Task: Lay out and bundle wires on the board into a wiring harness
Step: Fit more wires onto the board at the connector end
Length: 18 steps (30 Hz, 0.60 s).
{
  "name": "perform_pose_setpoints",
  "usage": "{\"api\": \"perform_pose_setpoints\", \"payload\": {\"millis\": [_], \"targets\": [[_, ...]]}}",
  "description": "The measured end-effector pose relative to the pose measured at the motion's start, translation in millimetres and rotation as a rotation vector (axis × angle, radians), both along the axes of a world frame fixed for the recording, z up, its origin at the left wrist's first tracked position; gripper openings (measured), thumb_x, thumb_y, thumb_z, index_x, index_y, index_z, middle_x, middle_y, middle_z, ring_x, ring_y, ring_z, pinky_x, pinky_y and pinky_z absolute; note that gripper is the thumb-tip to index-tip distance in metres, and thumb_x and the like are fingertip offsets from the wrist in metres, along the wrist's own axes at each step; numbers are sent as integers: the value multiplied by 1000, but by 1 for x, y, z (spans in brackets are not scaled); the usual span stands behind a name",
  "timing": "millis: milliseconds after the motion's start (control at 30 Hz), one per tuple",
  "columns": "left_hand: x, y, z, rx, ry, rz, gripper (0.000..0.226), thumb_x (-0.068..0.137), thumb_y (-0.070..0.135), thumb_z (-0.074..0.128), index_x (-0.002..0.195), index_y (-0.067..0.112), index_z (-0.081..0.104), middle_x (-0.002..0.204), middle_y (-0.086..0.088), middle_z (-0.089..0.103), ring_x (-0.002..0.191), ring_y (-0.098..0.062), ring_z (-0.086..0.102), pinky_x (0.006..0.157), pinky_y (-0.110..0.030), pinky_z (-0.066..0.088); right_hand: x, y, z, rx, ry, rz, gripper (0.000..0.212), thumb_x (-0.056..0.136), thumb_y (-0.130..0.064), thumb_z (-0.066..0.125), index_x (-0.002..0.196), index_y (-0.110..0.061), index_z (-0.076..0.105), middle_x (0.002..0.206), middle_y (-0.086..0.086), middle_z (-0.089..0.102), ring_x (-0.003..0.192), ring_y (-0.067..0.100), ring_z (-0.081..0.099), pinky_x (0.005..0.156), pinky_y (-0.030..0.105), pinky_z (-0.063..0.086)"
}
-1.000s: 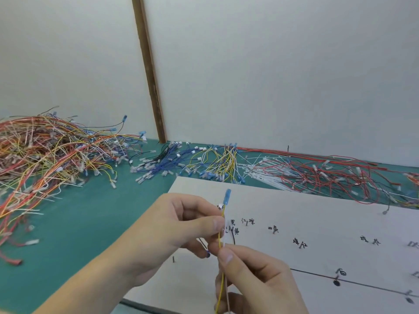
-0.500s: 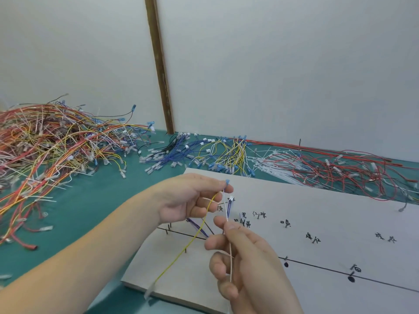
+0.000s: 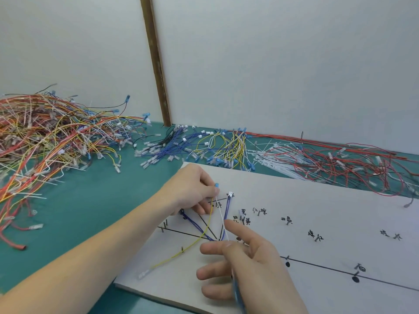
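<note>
Over the flat white board (image 3: 317,200), left hand (image 3: 192,189) pinches thin yellow wire (image 3: 199,239); right hand's (image 3: 244,264) grip clamps slim white wire (image 3: 221,214).

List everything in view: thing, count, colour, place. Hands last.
board: one, white, lower right on the table, with black lines, marks and pins
yellow wire: one, across the board's left part, top end at the left hand
white wire: one, on the board between the hands
purple wires: several, fanned on the board
mixed wire heap: one, red, orange, yellow, far left
blue and yellow wires: many, behind the board
red wires: many, far right
table: one, teal
post: one, brown, against the wall
left hand: pinches a blue terminal
right hand: holds the white wire, lower centre
</note>
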State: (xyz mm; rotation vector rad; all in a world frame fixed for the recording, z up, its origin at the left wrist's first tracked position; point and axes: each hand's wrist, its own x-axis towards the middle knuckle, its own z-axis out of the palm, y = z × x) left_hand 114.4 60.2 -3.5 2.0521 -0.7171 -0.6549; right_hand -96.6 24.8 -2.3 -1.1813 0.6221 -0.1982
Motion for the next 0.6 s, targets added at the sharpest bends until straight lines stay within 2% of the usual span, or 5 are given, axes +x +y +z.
{"api": "perform_pose_setpoints", "payload": {"millis": [67, 200, 300, 400, 600], "targets": [[1, 1, -1, 59, -89, 10, 15, 91, 20, 73, 83, 8, 73, 69, -13, 75, 63, -35, 75, 46, -26, 53, -1, 1, 2, -25, 25, 9, 50, 98, 4, 45, 138, -26, 49, 85, 10, 78, 51, 32, 67, 45, 38, 56], [-2, 0, 3, 192, -251, -32, 16, 85, 34, 79, 81, 20, 75, 63, -3, 75, 50, -19, 66, 48, -23, 47, -6, 1, 2, -253, 115, -2, 46, 97, -4, 45, 125, -39, 52, 77, 1, 78, 36, 21, 52, 39, 22, 41], [-6, 2, 10, 208, -382, -32, 21, 80, 39, 84, 95, 33, 70, 72, 13, 76, 64, -10, 66, 58, -26, 46, -12, -1, 1, -441, 199, 47, 26, 97, -20, 52, 114, -39, 58, 68, -5, 76, 40, 4, 52, 57, 19, 46], [-15, 9, 15, 208, -448, -76, 10, 88, 32, 78, 98, 34, 77, 75, 19, 72, 75, 0, 64, 71, -25, 50, -17, -2, -1, -532, 257, 131, 19, 95, -26, 55, 99, -44, 56, 70, -3, 75, 52, -5, 57, 67, 10, 47], [-52, 63, 19, 250, -584, -116, 6, 84, 48, 72, 85, 43, 73, 77, 29, 68, 73, 8, 59, 57, -13, 37, -24, -4, -8, -562, 261, 159, 24, 93, -31, 59, 95, -54, 52, 78, -1, 74, 54, -4, 55, 78, 9, 50]]}}
